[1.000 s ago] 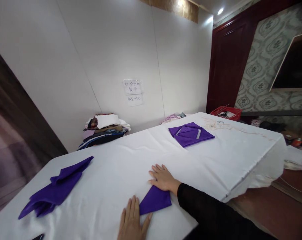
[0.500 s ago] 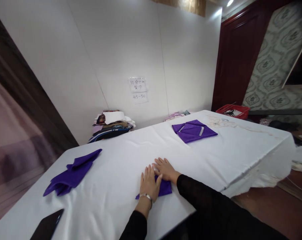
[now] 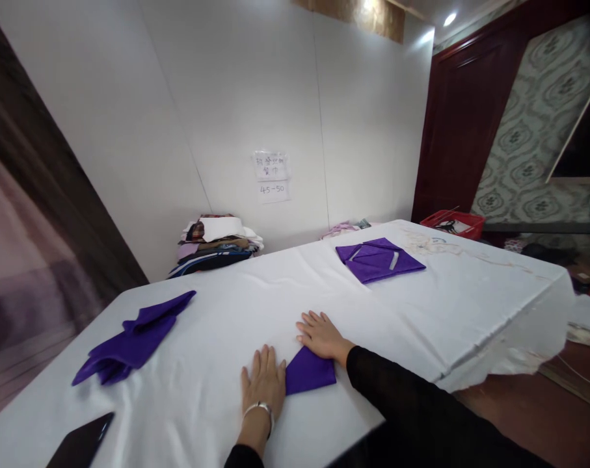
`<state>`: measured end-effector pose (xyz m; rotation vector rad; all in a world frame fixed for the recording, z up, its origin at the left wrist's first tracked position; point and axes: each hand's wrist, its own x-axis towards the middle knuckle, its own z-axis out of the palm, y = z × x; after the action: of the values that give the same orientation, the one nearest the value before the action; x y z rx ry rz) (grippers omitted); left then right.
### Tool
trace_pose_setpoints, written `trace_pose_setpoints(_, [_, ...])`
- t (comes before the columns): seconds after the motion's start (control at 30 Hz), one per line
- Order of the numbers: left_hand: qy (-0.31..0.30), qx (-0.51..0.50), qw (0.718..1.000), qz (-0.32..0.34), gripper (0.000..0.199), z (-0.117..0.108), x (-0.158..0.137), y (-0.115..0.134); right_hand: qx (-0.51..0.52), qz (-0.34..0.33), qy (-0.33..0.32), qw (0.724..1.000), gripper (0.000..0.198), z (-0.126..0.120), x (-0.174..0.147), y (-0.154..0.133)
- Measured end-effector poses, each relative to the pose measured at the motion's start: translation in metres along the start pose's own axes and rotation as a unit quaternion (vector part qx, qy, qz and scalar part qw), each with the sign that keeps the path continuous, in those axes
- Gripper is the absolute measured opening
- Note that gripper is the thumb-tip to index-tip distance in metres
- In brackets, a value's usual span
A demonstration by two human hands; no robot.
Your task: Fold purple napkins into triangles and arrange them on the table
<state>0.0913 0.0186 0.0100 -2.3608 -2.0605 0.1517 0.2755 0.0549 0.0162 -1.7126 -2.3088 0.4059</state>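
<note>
A table [image 3: 216,318] is draped in a wrinkled white cloth [image 3: 509,344] with a pale tan pattern at the far right. On it, a loosely rumpled purple cloth [image 3: 138,344] lies at left, a neatly folded purple one [image 3: 385,260] toward the back right. A smaller purple fold [image 3: 311,374] lies near the front, the left hand [image 3: 265,387] flat at its left edge, the right hand [image 3: 321,336] over its top corner. A dark, flat device [image 3: 82,442] sits front left.

So the left grip [image 3: 265,385] is flat, palm down, fingers pointing forward, and only a short bit of left arm [image 3: 243,457] shows. Right grip [image 3: 321,337] is palm down too, a little farther forward, fingers angled left, right arm [image 3: 412,396] slanting in.
</note>
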Motion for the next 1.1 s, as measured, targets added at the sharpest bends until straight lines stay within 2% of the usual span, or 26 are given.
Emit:
trace_pose_setpoints(0.2, [0.004,-0.004,0.999,-0.038,0.052,0.011,-0.008,-0.042,-0.001,0.008,-0.013,1.000,0.058,0.002,0.002,0.001])
trace_pose_setpoints(0.27, [0.001,-0.022,0.998,-0.054,0.049,0.006,-0.008,-0.046,-0.003,0.005,-0.015,1.000,0.057,0.003,0.002,0.002])
trace_pose_setpoints(0.37, [-0.024,-0.046,0.996,-0.066,0.047,-0.011,-0.001,-0.026,-0.012,0.001,-0.013,1.000,0.057,0.003,0.001,0.002])
trace_pose_setpoints(0.47, [0.033,-0.063,0.997,0.015,0.047,-0.027,0.006,0.016,-0.027,-0.004,-0.008,1.000,0.056,0.002,0.000,0.002])
trace_pose_setpoints(0.53, [0.055,-0.068,0.994,0.059,0.052,-0.029,0.008,0.041,-0.035,-0.011,-0.009,0.999,0.054,0.002,-0.001,0.001])
trace_pose_setpoints(0.63, [0.021,-0.056,0.995,0.082,0.054,-0.022,0.008,0.053,-0.044,-0.024,0.001,0.999,0.052,0.001,-0.001,0.000])
trace_pose_setpoints(0.73, [-0.001,-0.047,0.997,0.060,0.056,-0.012,0.008,0.041,-0.043,-0.022,0.012,0.999,0.049,0.002,0.000,0.000])
trace_pose_setpoints(0.87, [0.009,-0.029,0.999,0.010,0.055,-0.005,0.007,0.014,-0.030,-0.020,0.018,0.999,0.050,0.005,0.002,0.001])
trace_pose_setpoints(1.1, [-0.005,-0.003,1.000,-0.027,0.051,-0.004,0.009,-0.027,-0.019,-0.017,0.016,1.000,0.050,0.007,0.004,0.004])
